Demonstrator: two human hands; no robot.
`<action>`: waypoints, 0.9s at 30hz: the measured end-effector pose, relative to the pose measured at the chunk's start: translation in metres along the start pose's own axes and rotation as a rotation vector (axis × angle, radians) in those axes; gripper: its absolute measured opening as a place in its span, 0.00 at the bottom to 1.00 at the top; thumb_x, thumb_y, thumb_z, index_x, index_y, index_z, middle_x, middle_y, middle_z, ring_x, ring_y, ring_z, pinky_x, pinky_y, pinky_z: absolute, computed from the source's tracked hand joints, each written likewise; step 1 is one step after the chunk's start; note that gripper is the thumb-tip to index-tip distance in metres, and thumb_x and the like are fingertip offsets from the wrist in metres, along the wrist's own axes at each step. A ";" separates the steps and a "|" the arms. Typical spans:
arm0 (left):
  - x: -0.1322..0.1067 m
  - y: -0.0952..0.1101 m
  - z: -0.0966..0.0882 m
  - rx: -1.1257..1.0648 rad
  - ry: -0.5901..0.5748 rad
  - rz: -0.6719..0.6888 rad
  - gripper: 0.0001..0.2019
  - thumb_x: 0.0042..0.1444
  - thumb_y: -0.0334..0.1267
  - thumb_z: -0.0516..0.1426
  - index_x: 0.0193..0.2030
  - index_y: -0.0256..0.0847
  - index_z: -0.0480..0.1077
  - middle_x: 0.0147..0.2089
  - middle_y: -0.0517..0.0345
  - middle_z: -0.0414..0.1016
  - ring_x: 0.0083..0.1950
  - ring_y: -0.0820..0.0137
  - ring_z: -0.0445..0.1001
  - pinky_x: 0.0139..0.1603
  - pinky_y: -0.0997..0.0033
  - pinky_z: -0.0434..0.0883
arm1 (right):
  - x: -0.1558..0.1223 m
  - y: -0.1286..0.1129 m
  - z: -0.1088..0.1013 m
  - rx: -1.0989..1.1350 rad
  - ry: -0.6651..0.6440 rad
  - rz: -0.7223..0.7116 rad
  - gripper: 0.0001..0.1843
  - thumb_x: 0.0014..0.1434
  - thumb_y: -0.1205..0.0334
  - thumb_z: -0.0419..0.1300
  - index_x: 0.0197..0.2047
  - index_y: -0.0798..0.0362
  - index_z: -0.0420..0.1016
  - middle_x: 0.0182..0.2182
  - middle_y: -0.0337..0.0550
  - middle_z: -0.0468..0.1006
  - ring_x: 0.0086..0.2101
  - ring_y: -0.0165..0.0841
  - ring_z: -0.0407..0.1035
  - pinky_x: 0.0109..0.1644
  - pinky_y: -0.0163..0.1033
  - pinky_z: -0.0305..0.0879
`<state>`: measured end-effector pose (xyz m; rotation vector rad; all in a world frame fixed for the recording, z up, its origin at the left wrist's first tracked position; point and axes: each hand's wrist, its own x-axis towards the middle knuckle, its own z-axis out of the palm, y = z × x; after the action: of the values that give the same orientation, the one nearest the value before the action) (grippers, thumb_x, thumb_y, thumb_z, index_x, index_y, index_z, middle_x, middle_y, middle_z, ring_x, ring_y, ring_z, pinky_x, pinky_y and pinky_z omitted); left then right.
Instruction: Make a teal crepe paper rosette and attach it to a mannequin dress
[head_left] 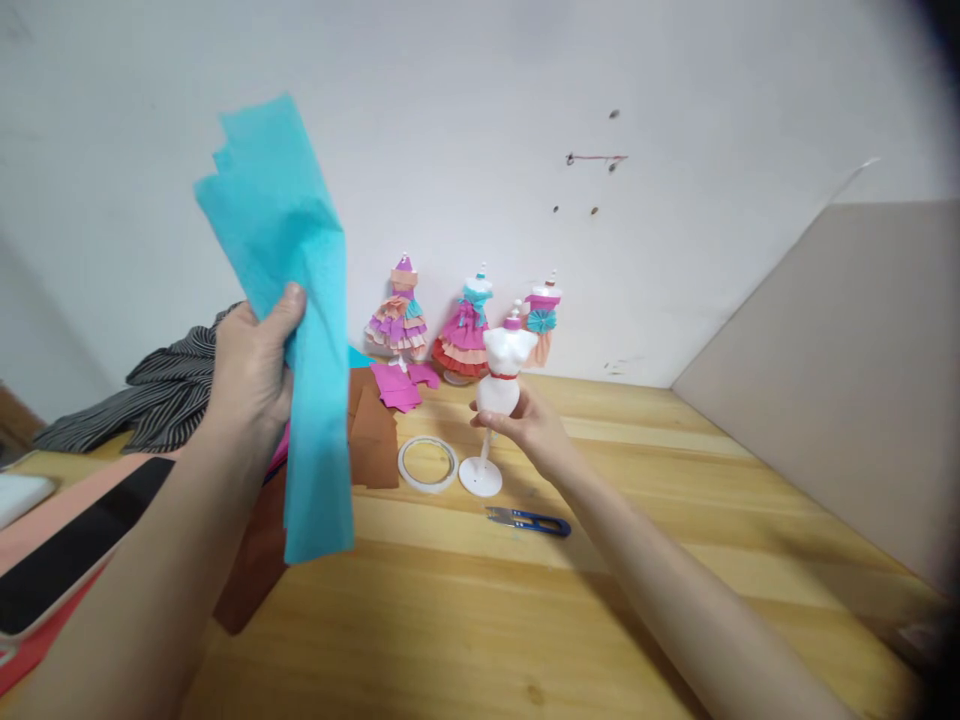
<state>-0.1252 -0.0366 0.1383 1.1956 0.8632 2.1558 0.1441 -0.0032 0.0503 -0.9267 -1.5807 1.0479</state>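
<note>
My left hand [259,355] is closed on folded turquoise crepe paper [319,400], held up above the left part of the table. My right hand [529,425] grips a small white mannequin [509,352] low on its body. The mannequin stands upright, with a purple band at its neck, a red band at its waist and a round base [480,478]. Just in front of that base lies a pair of blue thread snips [529,521]. Left of the base is a roll of white tape [427,464], lying flat.
Dressed mannequins [397,312] stand along the back wall. Brown paper [373,437] and magenta paper pieces [397,388] lie left of the tape. Farther left are striped cloth [169,385] and a phone [82,545]. A panel [840,340] bounds the wooden table [420,620] at right.
</note>
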 end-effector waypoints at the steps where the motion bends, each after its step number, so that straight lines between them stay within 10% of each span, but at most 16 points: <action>1: -0.001 -0.001 0.002 -0.029 0.018 -0.055 0.18 0.35 0.42 0.72 0.31 0.35 0.74 0.23 0.58 0.75 0.24 0.71 0.71 0.33 0.63 0.79 | 0.000 0.001 0.001 0.008 0.026 -0.005 0.22 0.45 0.54 0.69 0.41 0.51 0.68 0.34 0.42 0.77 0.35 0.38 0.73 0.43 0.48 0.72; 10: -0.008 -0.010 0.011 -0.016 -0.004 -0.463 0.13 0.38 0.24 0.65 0.35 0.33 0.75 0.36 0.50 0.81 0.37 0.61 0.79 0.43 0.57 0.80 | 0.007 0.033 0.007 0.134 0.050 0.166 0.19 0.39 0.60 0.71 0.34 0.54 0.72 0.29 0.42 0.80 0.29 0.33 0.73 0.40 0.42 0.71; 27: -0.013 -0.029 0.015 -0.131 0.024 -0.562 0.14 0.43 0.22 0.64 0.39 0.31 0.75 0.33 0.51 0.81 0.33 0.65 0.79 0.47 0.56 0.79 | 0.013 0.064 0.002 0.240 -0.029 0.277 0.13 0.49 0.58 0.68 0.35 0.55 0.74 0.25 0.42 0.80 0.27 0.32 0.76 0.37 0.39 0.72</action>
<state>-0.1023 -0.0220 0.1159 0.7479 0.9194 1.7370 0.1441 0.0298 -0.0063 -0.9846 -1.3373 1.4167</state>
